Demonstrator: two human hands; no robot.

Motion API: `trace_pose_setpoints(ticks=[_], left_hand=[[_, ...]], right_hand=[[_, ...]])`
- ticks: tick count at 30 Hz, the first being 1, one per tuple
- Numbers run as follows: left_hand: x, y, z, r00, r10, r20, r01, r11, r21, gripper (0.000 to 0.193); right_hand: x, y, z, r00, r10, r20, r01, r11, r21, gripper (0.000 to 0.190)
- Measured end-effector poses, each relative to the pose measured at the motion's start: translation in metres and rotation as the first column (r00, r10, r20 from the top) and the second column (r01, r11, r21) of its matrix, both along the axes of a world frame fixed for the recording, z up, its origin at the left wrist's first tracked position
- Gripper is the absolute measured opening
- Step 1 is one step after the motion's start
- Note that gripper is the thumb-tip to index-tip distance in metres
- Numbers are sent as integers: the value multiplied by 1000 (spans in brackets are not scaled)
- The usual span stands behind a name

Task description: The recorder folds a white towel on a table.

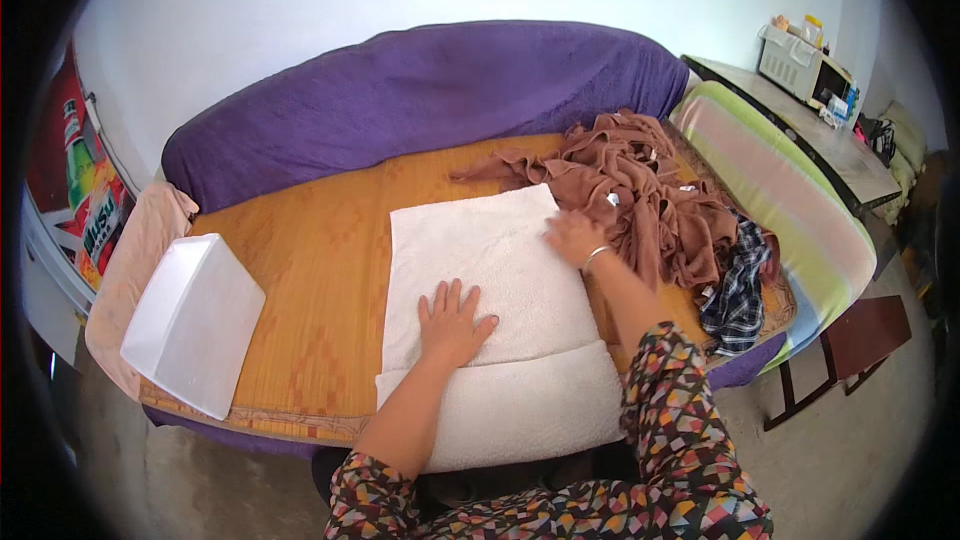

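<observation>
A white terry towel point(480, 262) lies spread on the bamboo mat point(315, 270) of a sofa, its near end doubled over into a thicker band. My left hand point(451, 326) rests flat on the towel, fingers spread, just beyond the fold. At the towel's right edge is my right hand point(576, 238), slightly blurred, with its fingers apart and a bracelet on the wrist. Neither hand grips anything. Right beside it sits a heap of brown towels point(637, 202) with small white tags.
A white plastic bin point(202, 322) lies tipped on the mat at left. Purple cloth point(435, 90) covers the backrest. Checked fabric point(735, 292) lies by the striped armrest point(780, 202). A microwave point(802, 67) stands on a side table point(825, 142), and a brown stool point(862, 337) is at right.
</observation>
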State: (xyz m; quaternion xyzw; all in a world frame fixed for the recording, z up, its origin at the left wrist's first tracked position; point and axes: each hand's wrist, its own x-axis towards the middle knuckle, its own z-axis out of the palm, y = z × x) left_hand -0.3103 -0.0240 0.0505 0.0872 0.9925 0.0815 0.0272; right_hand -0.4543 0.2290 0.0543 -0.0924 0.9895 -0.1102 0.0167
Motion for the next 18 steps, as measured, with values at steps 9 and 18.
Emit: trace_pose_setpoints(ticks=[9, 18], left_hand=[[0, -2, 2, 999, -47, -18, 48, 992, 115, 67], [4, -6, -1, 994, -72, -79, 85, 980, 180, 65]], right_hand=[[-96, 114, -37, 989, 13, -144, 23, 969, 247, 50], [-65, 26, 21, 874, -76, -480, 99, 995, 24, 27]])
